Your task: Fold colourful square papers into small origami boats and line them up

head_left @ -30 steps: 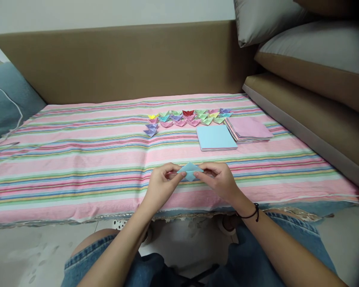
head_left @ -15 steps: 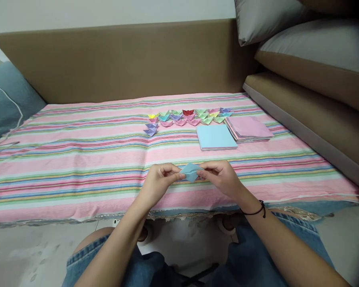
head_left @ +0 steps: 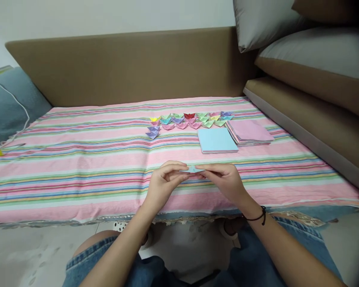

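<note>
A small folded piece of light blue paper [head_left: 193, 170] is held up above the striped cloth, seen nearly edge-on. My left hand [head_left: 167, 178] pinches its left end between thumb and fingers. On the other end, my right hand [head_left: 223, 177] grips it the same way, a dark cord bracelet on that wrist. Beyond the hands lies a stack of square light blue paper [head_left: 217, 140]. Touching it on the right is a taller stack with a pink-purple sheet on top [head_left: 251, 130]. Rows of small folded paper boats [head_left: 182, 125] in several colours stand farther back.
Pink striped cloth [head_left: 77, 167] covers the seat in front of me. A brown backrest [head_left: 131, 67] rises behind, and large cushions [head_left: 314, 99] are piled on the right. At the left are a blue-grey cushion [head_left: 8, 103] and a white cable [head_left: 18, 104].
The blue paper has turned from showing its flat diamond face to nearly edge-on. Both hands have shifted their fingers on it. The view has tipped up slightly.
</note>
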Available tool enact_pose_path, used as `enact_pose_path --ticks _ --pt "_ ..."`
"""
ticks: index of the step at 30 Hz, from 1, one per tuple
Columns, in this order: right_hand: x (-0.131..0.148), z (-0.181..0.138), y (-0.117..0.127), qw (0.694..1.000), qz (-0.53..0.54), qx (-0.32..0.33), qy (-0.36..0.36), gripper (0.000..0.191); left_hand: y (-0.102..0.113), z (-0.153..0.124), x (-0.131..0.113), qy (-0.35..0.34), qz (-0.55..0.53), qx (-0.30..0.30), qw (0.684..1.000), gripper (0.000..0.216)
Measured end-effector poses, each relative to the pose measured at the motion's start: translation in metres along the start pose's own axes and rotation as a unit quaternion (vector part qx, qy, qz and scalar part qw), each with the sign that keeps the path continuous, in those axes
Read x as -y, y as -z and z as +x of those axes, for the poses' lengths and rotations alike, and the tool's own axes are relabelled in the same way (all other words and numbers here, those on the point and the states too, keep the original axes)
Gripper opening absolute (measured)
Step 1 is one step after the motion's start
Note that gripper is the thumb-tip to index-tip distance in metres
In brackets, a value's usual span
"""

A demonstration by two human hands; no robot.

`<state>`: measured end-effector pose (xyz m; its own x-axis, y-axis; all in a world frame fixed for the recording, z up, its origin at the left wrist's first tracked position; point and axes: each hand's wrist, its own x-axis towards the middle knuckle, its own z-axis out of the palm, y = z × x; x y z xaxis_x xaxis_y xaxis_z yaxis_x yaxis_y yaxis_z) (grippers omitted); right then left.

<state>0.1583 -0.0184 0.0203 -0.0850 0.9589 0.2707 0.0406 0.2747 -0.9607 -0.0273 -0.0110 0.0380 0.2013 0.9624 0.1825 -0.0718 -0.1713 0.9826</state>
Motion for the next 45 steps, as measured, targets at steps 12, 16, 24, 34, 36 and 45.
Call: enact_pose_path --ticks 12,16,24,34,36,45 --pt "0.006 0.001 0.002 0.990 -0.062 -0.002 0.130 0.011 -0.001 -0.002 -0.002 -0.013 -0.021 0.047 0.999 0.019" --pt "0.006 0.000 0.002 0.985 -0.081 0.016 0.150 0.014 -0.003 -0.004 0.000 0.000 -0.031 0.067 0.997 0.021" --pt "0.004 0.000 -0.001 0.988 -0.054 0.012 0.141 0.013 -0.009 -0.007 0.000 -0.052 0.015 0.002 0.999 0.011" --pt "0.002 -0.002 -0.005 0.995 -0.012 -0.005 0.100 0.007 -0.010 -0.007 -0.005 -0.036 0.033 0.014 0.999 0.009" --pt "0.003 -0.002 -0.004 0.994 -0.029 -0.001 0.107 0.007 -0.006 -0.006 -0.008 -0.031 0.044 0.011 0.998 0.015" --pt "0.002 -0.001 -0.010 0.990 -0.051 0.066 0.115 0.007 0.003 -0.002 -0.007 0.026 0.096 -0.008 0.995 0.010"
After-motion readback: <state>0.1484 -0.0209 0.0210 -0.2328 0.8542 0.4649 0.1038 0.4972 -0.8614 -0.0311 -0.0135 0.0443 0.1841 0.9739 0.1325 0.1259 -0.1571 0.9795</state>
